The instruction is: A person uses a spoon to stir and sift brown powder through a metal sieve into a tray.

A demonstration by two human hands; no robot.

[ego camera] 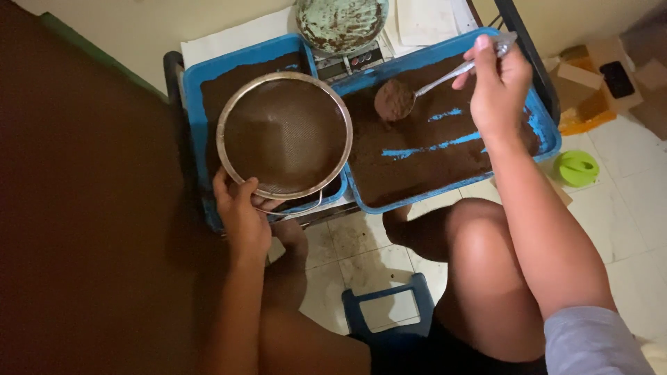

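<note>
two blue plastic trays [542, 132]: lying side by side, holding brown powder
left hand [241, 212]: gripping round metal mesh sieve [284, 135] over left tray
right hand [497, 87]: pinching long metal spoon [417, 90], heaped with powder, over right tray

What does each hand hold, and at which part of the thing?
The left hand holds the round metal sieve by its near rim. The right hand holds the metal spoon, loaded with brown powder, by the handle end.
</note>
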